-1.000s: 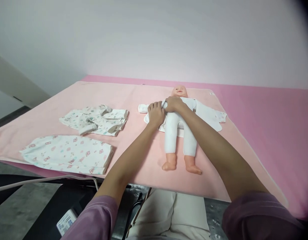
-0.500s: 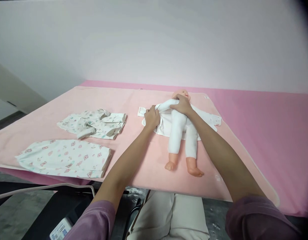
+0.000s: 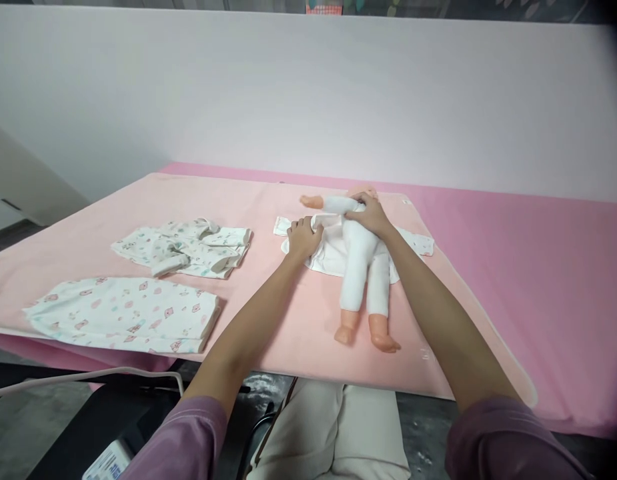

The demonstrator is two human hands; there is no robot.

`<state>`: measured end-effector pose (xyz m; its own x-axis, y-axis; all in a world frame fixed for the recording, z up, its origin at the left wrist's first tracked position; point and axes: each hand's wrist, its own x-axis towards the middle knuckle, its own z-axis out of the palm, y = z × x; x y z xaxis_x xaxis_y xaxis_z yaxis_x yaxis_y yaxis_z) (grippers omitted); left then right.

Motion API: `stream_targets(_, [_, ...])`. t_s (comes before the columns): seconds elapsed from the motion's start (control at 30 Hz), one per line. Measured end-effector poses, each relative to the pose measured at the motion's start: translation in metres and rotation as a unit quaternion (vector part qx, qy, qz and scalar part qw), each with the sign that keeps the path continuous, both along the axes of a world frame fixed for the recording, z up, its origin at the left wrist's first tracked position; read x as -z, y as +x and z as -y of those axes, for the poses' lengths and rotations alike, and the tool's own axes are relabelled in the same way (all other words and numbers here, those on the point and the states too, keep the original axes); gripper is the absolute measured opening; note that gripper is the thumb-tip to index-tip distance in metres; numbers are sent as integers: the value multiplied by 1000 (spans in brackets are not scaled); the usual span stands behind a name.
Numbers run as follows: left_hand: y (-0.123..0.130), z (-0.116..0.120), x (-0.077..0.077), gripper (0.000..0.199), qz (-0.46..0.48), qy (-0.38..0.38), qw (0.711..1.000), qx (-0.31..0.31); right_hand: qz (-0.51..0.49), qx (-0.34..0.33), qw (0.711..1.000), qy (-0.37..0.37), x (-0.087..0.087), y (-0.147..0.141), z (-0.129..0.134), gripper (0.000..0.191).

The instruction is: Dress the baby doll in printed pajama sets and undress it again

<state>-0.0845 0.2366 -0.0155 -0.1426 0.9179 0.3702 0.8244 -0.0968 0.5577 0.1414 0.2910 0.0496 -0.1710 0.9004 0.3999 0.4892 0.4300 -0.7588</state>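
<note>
A baby doll (image 3: 358,247) with a white cloth body lies on its back, its feet toward me. Under it a small white shirt (image 3: 328,252) is spread out, its sleeves reaching to both sides. My right hand (image 3: 372,215) is wrapped round the doll's upper body, just below the head, which is partly hidden. My left hand (image 3: 304,239) rests on the left part of the shirt with its fingers spread, left of the doll. Above my left hand, the doll's arm (image 3: 333,204) points out to the left, free of the sleeve.
Folded patterned clothes (image 3: 188,247) and a folded garment with pink prints (image 3: 128,313) lie on the left of the pink mat (image 3: 268,300). A white wall (image 3: 308,100) stands behind. A cable (image 3: 88,377) runs below the left front edge.
The doll's arm on the left has come into full view and points left. The doll's body has tilted a little under my right hand. The view has tipped upward.
</note>
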Motion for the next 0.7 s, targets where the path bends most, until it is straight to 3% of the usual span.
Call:
stream_targets(0.13, [0, 8, -6, 49, -10, 64, 998, 22, 41, -34, 999, -10, -4, -27, 5, 44])
stream_targets(0.2, [-1, 11, -9, 57, -8, 83, 996, 31, 23, -11, 1000, 12, -1, -25, 10, 35])
stream_targets(0.33, [-3, 14, -9, 61, 5, 107, 991, 75, -22, 74, 994, 74, 19, 9, 31, 28])
stream_targets(0.47, [-1, 21, -12, 50, -13, 164, 962, 220, -18, 120, 987, 104, 50, 45, 50, 30])
stream_targets(0.6, [15, 30, -33, 46, -6, 198, 934, 298, 55, 123, 983, 125, 72, 58, 58, 37])
stream_targets(0.7, [34, 27, -57, 45, -43, 132, 926, 352, 122, 132, 974, 134, 75, 59, 61, 47])
